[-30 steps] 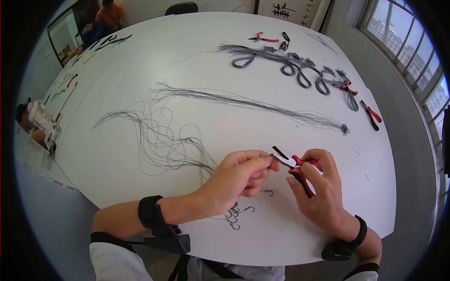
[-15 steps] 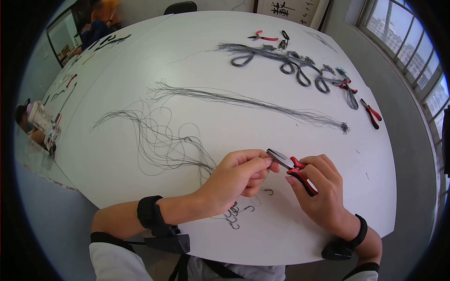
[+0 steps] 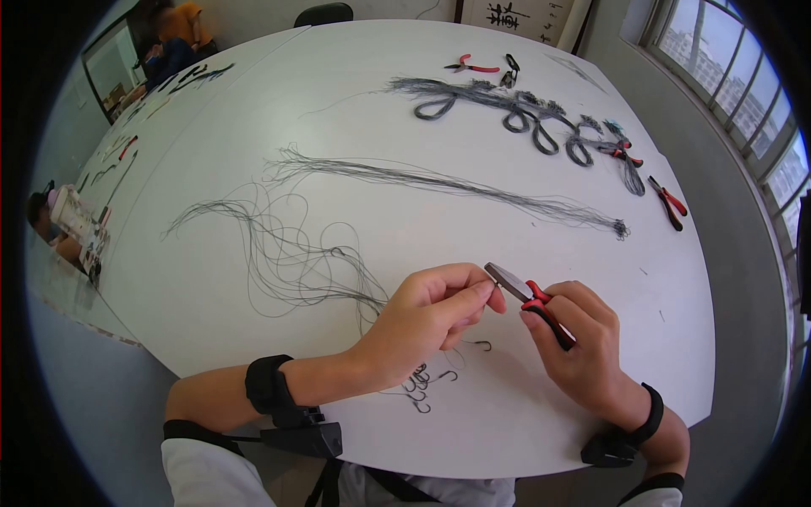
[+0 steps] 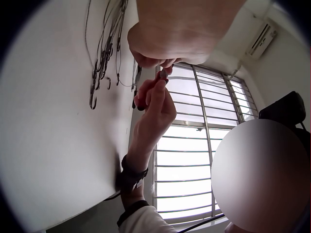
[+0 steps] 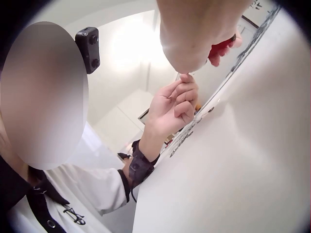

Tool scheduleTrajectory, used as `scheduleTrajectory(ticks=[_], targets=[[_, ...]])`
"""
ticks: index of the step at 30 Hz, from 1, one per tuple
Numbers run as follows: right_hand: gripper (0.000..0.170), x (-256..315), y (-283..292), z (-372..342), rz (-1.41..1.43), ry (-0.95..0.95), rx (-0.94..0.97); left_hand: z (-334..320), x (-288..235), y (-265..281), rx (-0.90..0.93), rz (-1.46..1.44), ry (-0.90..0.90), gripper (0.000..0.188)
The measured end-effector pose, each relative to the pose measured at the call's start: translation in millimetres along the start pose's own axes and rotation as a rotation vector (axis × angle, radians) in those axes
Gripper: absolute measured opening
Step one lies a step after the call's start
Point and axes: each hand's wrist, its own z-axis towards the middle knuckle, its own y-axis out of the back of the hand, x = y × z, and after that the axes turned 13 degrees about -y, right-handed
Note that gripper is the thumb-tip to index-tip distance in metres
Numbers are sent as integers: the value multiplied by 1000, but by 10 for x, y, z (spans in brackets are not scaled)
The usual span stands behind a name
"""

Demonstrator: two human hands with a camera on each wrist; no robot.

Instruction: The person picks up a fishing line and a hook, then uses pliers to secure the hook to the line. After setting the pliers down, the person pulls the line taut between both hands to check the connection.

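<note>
Head view, fingers [image 3: 573, 314] gripping pliers [image 3: 532, 302], calligraphy [image 3: 505, 17]

Tightest spot is between the left hand [image 3: 431, 313] and the right hand [image 3: 583, 342]: the red-and-black-handled metal pliers [image 3: 532, 304] pretty much bar the upper part of that gap. Below them a hand could squeeze through, minding the dark curved metal hooks [image 3: 420, 384] by the left hand. Going left is messy, with a loose tangle of thin dark strands [image 3: 338, 251] sprawled there. Beyond it, a long grey strand bundle [image 3: 414, 178] cuts across the white tabletop [image 3: 667, 372]. Easiest lane's right of the right hand, up to the red-and-black pliers lying near the edge [image 3: 672, 207].
</note>
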Motion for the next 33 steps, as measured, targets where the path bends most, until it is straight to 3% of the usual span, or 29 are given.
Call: scheduleTrajectory(ticks=[15, 21, 33], targets=[[14, -2, 29, 11, 48, -48, 44, -38, -52, -21, -18, 143, -93, 22], [12, -29, 58, 20, 113, -104, 163, -30, -53, -2, -1, 186, -84, 22], [27, -50, 87, 9, 541, -478, 406, -29, -118, 13, -5, 155, -89, 22]])
